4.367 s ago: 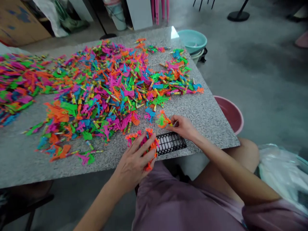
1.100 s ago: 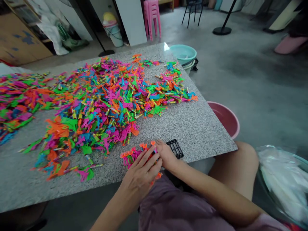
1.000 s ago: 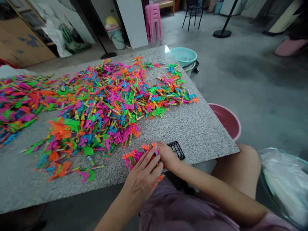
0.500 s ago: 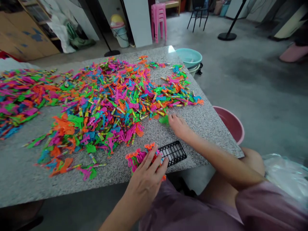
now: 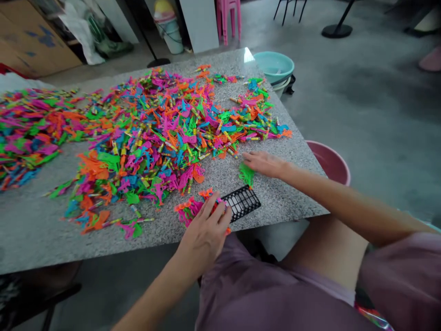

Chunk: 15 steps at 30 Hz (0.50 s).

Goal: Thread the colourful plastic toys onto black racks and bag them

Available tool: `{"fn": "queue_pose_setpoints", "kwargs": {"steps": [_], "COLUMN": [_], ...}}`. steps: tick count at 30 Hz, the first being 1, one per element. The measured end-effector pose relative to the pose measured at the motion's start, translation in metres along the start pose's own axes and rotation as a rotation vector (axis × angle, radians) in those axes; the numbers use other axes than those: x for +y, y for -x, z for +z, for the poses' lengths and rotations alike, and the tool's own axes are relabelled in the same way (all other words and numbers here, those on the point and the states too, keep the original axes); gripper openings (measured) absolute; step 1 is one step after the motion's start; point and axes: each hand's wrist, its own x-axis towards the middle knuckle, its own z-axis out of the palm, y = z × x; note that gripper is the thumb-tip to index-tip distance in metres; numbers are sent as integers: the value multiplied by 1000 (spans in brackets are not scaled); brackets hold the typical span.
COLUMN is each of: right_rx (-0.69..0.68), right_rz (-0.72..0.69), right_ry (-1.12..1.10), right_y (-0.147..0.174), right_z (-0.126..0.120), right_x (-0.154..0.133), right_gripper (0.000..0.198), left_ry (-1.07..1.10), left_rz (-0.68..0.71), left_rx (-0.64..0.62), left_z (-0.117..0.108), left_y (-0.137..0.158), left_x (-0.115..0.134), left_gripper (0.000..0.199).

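Note:
My left hand [image 5: 206, 226] is curled over a black plastic rack [image 5: 243, 202] with oblong slots, gripping its left part. Pink toy guns [image 5: 188, 210] with round orange ends stand in rows there, partly hidden by my fingers. In my right hand [image 5: 263, 164] is a bright green toy gun [image 5: 246, 174], pinched at its upper end. Its orange tip points down at the rack's far right corner; I cannot tell whether it touches. The slots on the rack's right side show no toys.
A big pile of neon toy guns [image 5: 172, 124] covers much of the speckled stone table [image 5: 289, 197]. Past its right edge are a red basin [image 5: 329, 163] and a turquoise basin [image 5: 274, 65]. Pink stools [image 5: 229, 18] and a bucket [image 5: 170, 34] stand beyond.
My right hand has turned the green toy gun and brought it from the pile's edge to the rack's corner. My left hand stays on the rack. The view has tilted down.

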Motion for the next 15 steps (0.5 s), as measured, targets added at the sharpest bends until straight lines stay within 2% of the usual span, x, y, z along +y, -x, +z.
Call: {"fn": "queue_pose_setpoints", "kwargs": {"steps": [2,4,6,8,10,12,15], "right_rx": [46,112,210,276,284,274,192], "right_rz": [63,174,341,473,490,448,371], "right_ry": [-62,-187,-536,-993,-1279,-1335,-1180], "right_y": [24,49,68,79,82,81,77], "right_z": [7,21,41,64,82,94,97], "right_x": [-4,-22,-52,-87,-117,-137,-143], "right_gripper": [15,13,28,43,48,44,32], "left_ry": [6,21,41,55,62,65,71], "left_rz": [-26,-25,-10,3,19,27,18], "left_rx": [-19,-45,-67,-78,-73,-59,-38], "left_z": [-2,-4,-7,-9,-9,-7,-3], "left_y": [-1,-2,-3,-4,-4,-4,-4], "left_x": [1,1,0,-1,-3,-4,-4], "left_gripper": [45,47,49,51,48,44,39]}}
